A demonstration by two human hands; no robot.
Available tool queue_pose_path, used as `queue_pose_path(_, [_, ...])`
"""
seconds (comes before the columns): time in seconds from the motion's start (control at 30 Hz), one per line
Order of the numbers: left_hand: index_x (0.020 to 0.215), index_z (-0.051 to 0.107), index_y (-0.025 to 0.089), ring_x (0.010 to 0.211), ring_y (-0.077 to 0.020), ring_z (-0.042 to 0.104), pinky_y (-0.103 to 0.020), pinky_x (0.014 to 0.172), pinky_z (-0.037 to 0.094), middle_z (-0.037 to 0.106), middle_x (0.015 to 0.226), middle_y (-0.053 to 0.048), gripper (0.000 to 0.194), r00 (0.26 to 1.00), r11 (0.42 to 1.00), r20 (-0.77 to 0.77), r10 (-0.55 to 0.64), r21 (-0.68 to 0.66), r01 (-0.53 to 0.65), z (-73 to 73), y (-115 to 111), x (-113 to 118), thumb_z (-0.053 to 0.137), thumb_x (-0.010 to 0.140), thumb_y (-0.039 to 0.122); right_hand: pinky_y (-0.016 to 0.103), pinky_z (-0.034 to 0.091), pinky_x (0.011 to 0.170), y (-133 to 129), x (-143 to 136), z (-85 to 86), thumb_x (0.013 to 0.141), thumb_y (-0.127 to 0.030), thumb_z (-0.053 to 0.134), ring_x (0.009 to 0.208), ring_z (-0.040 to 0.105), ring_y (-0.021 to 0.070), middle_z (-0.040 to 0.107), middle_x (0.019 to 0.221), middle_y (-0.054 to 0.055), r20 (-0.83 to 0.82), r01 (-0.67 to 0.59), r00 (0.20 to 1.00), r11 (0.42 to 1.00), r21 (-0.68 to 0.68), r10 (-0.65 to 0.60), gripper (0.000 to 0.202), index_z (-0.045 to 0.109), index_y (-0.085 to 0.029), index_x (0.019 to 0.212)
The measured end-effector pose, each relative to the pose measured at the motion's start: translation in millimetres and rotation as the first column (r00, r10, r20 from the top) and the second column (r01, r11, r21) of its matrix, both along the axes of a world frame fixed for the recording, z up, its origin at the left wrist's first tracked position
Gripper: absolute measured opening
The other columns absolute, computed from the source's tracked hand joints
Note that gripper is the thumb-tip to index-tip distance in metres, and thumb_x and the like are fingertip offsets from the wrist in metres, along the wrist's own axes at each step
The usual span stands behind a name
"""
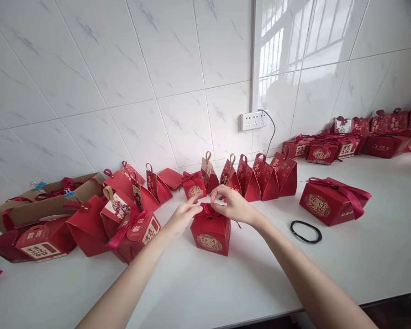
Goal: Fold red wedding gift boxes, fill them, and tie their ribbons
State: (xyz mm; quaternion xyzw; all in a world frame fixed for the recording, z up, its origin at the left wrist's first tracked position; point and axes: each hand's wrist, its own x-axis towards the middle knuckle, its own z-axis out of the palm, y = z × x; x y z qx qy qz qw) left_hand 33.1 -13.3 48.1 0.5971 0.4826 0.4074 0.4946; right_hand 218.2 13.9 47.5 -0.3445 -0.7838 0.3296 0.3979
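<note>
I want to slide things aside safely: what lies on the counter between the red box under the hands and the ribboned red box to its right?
In the head view, only a black hair tie lies between the red box and the ribboned box.

Gift box [210,235] stands on the counter [380,256] at centre front, left hand [184,215] and right hand [233,204] meeting over its top at the ribbon [207,211]. Behind it, a row of tent-shaped boxes [260,178] lines the wall; left of it, a heap of boxes [116,224] with paper bags [41,201] behind. Right of it lies a hair tie [306,231], then a flat box [332,201]; further boxes [363,139] sit far right along the wall, wall socket [254,120] above the row.
</note>
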Motion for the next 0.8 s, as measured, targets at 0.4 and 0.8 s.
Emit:
queue_pose_path(0.4, [0.088, 0.071, 0.021, 0.121, -0.0231, 0.050, -0.026, 0.082, 0.049, 0.061, 0.124, -0.004, 0.024, 0.965, 0.976, 0.216, 0.150, -0.186, -0.111, -11.2, 2, 4, 0.065, 0.066, 0.028, 0.034, 0.048, 0.082, 2, 2, -4.1, 0.073, -0.021, 0.068, 0.090, 0.059, 0.0186, 0.059, 0.099, 0.006, 0.223, -0.004, 0.974, 0.982, 0.191, -0.039, 0.003, 0.071, -0.021, 0.071])
queue_pose_path(0.8, [0.091, 0.070, 0.016, 0.115, -0.0276, 0.055, -0.033, 0.087, 0.050, 0.052, 0.134, -0.008, 0.030, 0.890, 0.983, 0.431, 0.152, -0.161, -0.090, -28.2, 4, 11, 0.065, 0.068, 0.034, 0.036, 0.041, 0.074, 1, -13, -18.1, 0.082, -0.017, 0.061, 0.081, 0.056, 0.0189, 0.060, 0.088, 0.006, 0.242, 0.171, 0.904, 0.818, 0.549, -0.351, 0.013, 0.069, -0.018, 0.071])
